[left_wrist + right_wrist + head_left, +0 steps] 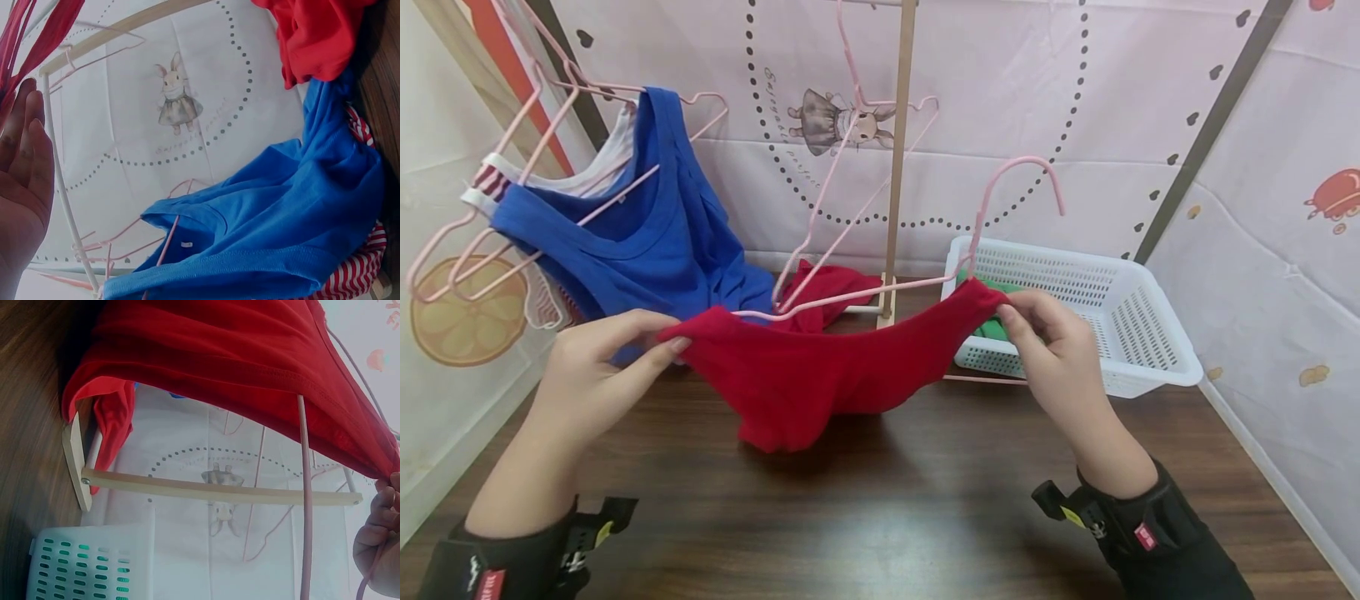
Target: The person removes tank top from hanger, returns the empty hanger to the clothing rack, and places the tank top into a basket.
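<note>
A red garment point(827, 375) stretches between both hands, its body sagging over the brown table. The left hand point(602, 367) pinches its left corner between thumb and fingers. At the opposite corner, the right hand point(1060, 350) pinches the cloth. A pink hanger point(981, 208) stands up from behind the garment, its hook rising near the right hand and its bar running along the upper edge. From the right wrist view, a pink hanger bar point(304, 487) passes under the red cloth point(206, 344). Another red part point(831, 292) lies behind, near the stand.
To the left hang a blue tank top point(647, 242) and a white piece with red stripes point(493, 179) on pink hangers. A wooden rack post point(898, 150) rises at center, an unfilled pink hanger point(850, 133) beside it. At right stands a white basket point(1150, 358) with green cloth point(992, 327).
</note>
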Motion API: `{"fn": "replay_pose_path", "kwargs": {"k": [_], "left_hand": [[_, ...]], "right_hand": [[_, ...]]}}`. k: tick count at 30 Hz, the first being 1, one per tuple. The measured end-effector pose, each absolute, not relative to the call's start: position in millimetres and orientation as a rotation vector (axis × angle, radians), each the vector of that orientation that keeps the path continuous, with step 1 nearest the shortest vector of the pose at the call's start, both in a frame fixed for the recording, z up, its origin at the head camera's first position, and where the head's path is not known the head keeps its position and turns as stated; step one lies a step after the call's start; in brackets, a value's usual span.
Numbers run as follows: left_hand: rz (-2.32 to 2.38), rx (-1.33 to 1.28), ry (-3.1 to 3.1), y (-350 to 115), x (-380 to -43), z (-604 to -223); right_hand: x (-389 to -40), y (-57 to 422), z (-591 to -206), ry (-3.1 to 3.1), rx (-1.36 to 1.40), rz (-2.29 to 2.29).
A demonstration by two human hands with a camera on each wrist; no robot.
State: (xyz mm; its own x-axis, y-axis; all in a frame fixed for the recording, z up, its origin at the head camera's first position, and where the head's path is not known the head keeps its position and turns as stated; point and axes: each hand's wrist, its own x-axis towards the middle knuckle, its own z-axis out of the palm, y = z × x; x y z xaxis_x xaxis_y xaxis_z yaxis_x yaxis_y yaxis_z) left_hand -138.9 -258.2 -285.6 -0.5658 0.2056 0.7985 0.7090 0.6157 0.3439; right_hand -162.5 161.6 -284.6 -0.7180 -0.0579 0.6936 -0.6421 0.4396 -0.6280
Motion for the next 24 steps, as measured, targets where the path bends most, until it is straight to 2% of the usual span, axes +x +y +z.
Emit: {"fn": "replay_pose_path", "kwargs": {"k": [24], "left_hand": [[-0.908, -0.592, -2.314, -255.9, -144.1, -289.1]], "right_hand": [[-161.0, 160.6, -286.5, -2.021, 0.508, 1.309]]}}
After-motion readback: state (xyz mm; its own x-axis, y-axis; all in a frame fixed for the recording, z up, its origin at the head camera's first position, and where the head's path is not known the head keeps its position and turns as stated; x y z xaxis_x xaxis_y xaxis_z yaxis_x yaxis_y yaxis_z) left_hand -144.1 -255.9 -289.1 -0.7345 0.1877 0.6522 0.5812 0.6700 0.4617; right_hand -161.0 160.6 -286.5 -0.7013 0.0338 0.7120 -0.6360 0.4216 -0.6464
